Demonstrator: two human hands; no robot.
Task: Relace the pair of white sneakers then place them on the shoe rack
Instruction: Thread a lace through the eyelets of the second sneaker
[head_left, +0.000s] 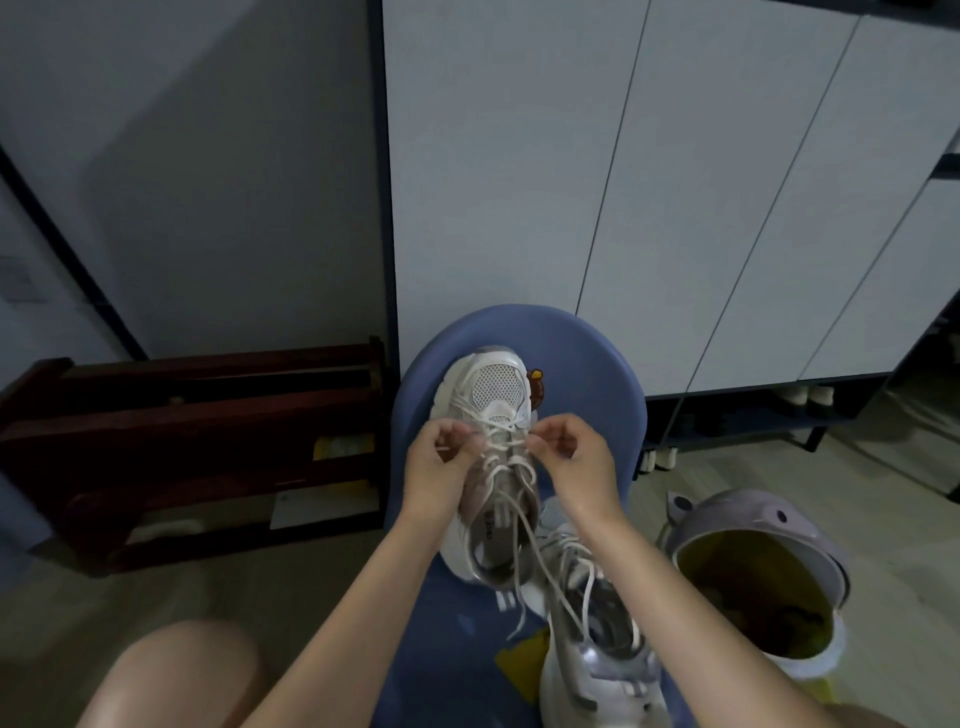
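Head view, centre of the frame: one white sneaker (485, 415) lies toe-up on a blue stool (582, 353). The left hand (441, 467) and right hand (576, 457) each pinch a strand of its lace (506, 441) at the lower eyelets. Lacing looks only just begun. Next, each end likely needs crossing and threading upward. A second sneaker (597, 649) waits at lower right; the shoe rack (182, 415) stands left.

You are sitting in a home entryway. A dark wooden shoe rack (192, 441) stands against the wall, and a tall white cabinet (623, 182) beside it keeps pairs of shoes (808, 397) underneath. A small animal-faced waste bin (763, 525) sits on the floor.
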